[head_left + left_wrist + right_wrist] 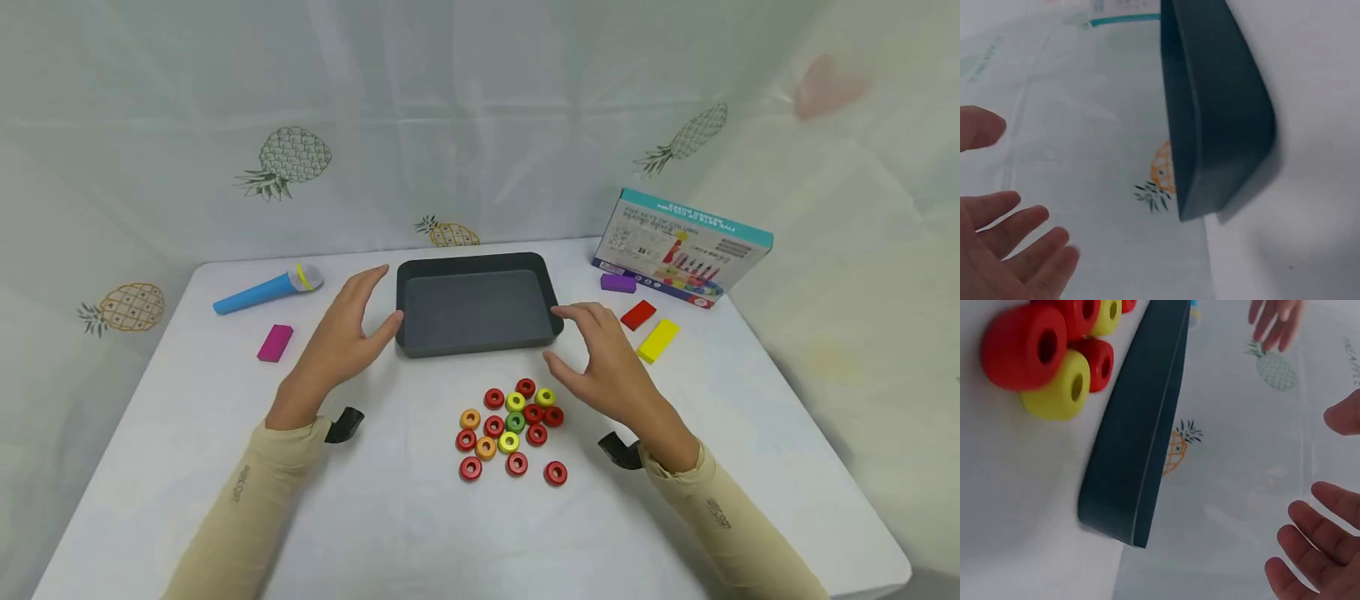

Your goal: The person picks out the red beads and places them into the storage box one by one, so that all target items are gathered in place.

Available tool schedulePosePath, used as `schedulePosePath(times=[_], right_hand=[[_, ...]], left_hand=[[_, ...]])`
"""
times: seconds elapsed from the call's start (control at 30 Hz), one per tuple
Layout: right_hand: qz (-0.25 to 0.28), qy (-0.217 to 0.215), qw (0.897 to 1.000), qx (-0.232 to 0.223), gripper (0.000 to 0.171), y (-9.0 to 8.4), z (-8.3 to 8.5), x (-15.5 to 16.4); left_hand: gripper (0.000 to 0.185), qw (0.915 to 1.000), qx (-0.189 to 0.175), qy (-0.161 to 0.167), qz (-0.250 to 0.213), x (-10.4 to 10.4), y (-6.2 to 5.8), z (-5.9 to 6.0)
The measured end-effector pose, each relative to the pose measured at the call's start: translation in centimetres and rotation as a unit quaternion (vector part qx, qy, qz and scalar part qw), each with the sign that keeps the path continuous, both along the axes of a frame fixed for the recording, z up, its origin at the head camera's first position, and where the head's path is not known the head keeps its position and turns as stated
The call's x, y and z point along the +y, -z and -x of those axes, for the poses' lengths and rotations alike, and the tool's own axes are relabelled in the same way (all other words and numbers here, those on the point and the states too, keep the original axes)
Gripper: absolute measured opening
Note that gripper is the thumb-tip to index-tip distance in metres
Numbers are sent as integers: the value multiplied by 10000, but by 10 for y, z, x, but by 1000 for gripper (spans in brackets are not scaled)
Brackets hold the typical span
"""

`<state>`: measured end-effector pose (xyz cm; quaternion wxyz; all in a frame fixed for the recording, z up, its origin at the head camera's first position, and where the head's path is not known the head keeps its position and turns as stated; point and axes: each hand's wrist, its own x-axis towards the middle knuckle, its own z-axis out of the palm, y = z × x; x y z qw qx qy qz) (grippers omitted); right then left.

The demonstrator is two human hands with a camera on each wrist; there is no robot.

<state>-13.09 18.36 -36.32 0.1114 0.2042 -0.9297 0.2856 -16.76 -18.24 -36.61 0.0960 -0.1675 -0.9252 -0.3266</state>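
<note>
1. As seen from the head camera, a dark grey rectangular plastic tray (525,265) sits on a white table (405,533), with the left hand (341,337) at its left edge and the right hand (607,367) off its front right corner. Both hands are spread, fingers loosely straight, gripping nothing; the left thumb reaches the tray's left wall, though contact cannot be confirmed. A cluster of red, yellow, orange and green wooden rings (513,429) lies just in front of the tray. Left of the tray lie a blue toy microphone (267,288) and a magenta block (275,342); right of it lie a purple block (618,282), a red block (638,314), a yellow block (658,340) and a printed cardboard box (682,246).

2. Through the left wrist camera, the tray's outer wall (1222,112) fills the frame, with the left hand's fingers (1016,250) apart from it, extended and holding nothing.

3. Through the right wrist camera, the tray's side wall (1138,431) runs between the rings (1054,362) and the right hand's fingers (1316,550), which are open and hold nothing, clear of the tray.
</note>
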Motion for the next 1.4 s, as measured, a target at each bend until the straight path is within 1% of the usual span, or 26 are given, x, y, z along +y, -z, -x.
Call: schedulePosePath(times=[0.1, 0.17, 0.3, 0.43, 0.5, 0.6, 0.73, 0.9, 0.97, 1.03, 1.13, 1.23, 1.27, 1.4], right_hand=[[185, -25, 9996, -234, 58, 5, -9, 4], [245, -56, 9991, -334, 54, 9, -16, 6], [294, -233, 9982, -460, 48, 20, -32, 11], [275, -407, 9972, -572, 45, 29, -49, 16], [252, -424, 9969, -621, 45, 34, -56, 19], [242, -402, 9959, -770, 45, 40, -65, 21], [268, -458, 9915, -1191, 46, 49, -74, 22], [222, -548, 9844, -1654, 42, 60, -85, 21], [193, -562, 9820, -1792, 41, 64, -89, 21], [159, -612, 9796, -1906, 42, 67, -91, 22], [183, -734, 9769, -1996, 43, 70, -93, 24], [206, -875, 9757, -1997, 41, 72, -94, 24], [207, -888, 9753, -2010, 40, 72, -94, 24], [138, -847, 9749, -2054, 38, 75, -94, 22]], left_hand=[[68, 9995, -94, -151, -246, -3, 9, 5], [66, 9988, -221, -186, -391, -5, 17, 9], [64, 9951, -730, -211, -628, -9, 35, 16], [66, 9896, -1235, -230, -696, -12, 53, 22], [67, 9861, -1458, -240, -755, -13, 61, 25], [69, 9789, -1757, -249, -1010, -15, 69, 28], [70, 9666, -2022, -220, -1563, -17, 75, 29], [69, 9560, -2188, -151, -1949, -15, 84, 31], [68, 9520, -2276, -125, -2042, -11, 84, 30], [67, 9478, -2358, -86, -2143, -6, 79, 27], [65, 9465, -2288, -8, -2278, -3, 82, 26], [64, 9478, -2166, 34, -2340, -5, 86, 25], [64, 9486, -2134, 25, -2337, -6, 89, 26], [64, 9477, -2153, 42, -2357, -7, 91, 27]])
